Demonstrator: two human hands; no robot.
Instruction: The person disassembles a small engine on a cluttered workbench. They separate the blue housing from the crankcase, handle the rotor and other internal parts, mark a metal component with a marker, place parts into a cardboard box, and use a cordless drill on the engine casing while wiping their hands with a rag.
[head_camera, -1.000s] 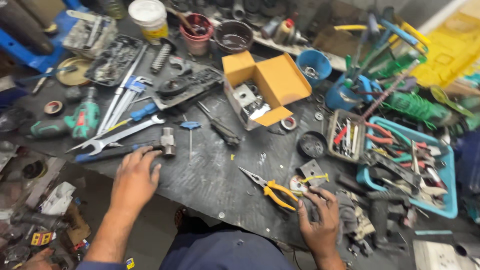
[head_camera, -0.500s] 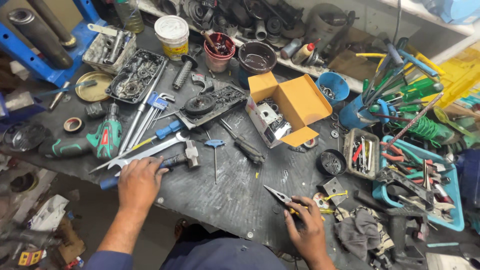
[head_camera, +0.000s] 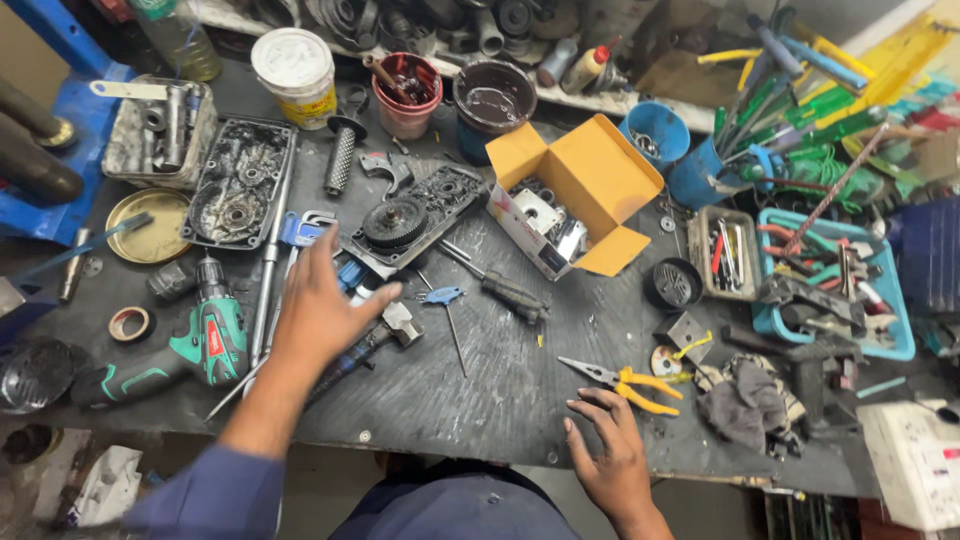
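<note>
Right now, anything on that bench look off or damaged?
Mostly clutter. The orange cardboard box lies tipped with its flaps splayed, metal parts showing inside. A gear housing sits opened, gears exposed. The left hand hovers over the hammer; the right hand rests by the yellow-handled pliers. No spill visible.

Place: I'm looking down at a repair workshop, and it's a busy one.
Bench: a dark, scratched, grimy worktop (head_camera: 480, 390) fills my view.
Tools: green cordless drill (head_camera: 205, 345), yellow-handled pliers (head_camera: 625, 382), blue plastic tray of pliers and cutters (head_camera: 890, 335).
Parts: greasy opened metal gear housing (head_camera: 238, 180), open orange cardboard box of metal parts (head_camera: 585, 185).
Back ledge: paint-stained pots.
</note>
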